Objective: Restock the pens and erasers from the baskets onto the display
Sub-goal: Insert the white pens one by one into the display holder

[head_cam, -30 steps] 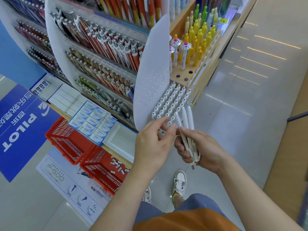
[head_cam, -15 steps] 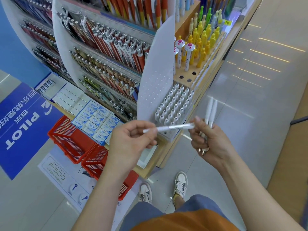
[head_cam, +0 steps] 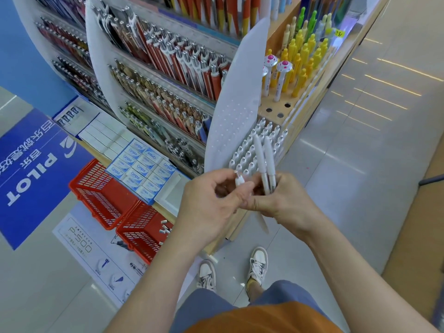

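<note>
My left hand [head_cam: 211, 207] pinches one white pen [head_cam: 239, 180] near its clicker end; the pen's lower part shows blurred below my hands. My right hand [head_cam: 283, 200] grips two white pens [head_cam: 264, 162] that stand upright out of the fist. Both hands touch each other just in front of the white pen rack [head_cam: 259, 143], which holds several rows of white pens with silver tips. Two red baskets sit on the floor at the left: the near basket [head_cam: 139, 234] holds several small erasers [head_cam: 164, 228], the far basket [head_cam: 101, 188] looks empty.
Blue Campus eraser boxes [head_cam: 141, 164] lie on the low shelf above the baskets. A curved white divider panel [head_cam: 233, 111] stands left of the pen rack. Yellow and green pens [head_cam: 300, 56] fill a wooden holder behind it. My feet [head_cam: 258, 265] stand on the tiled floor.
My left hand, which held one pen out sideways half a second ago, has come back against my right hand; the pen now points up-down. The right hand's pens stand more upright.
</note>
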